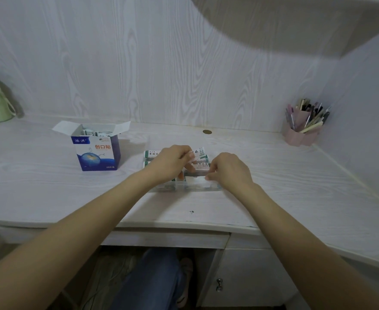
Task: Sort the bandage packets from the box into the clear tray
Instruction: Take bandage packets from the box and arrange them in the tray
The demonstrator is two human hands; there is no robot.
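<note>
Left of the clear tray (185,186) stands the open box (96,148), more packets inside; over the tray the left hand (169,163) pinches a bandage packet (198,153), which could slip or land crooked; the right hand (228,171), fingers curled, grips the tray's near rim.

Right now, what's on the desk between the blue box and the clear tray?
Nothing. In the head view, only bare desk separates the blue box from the clear tray, where both hands are busy.
</note>
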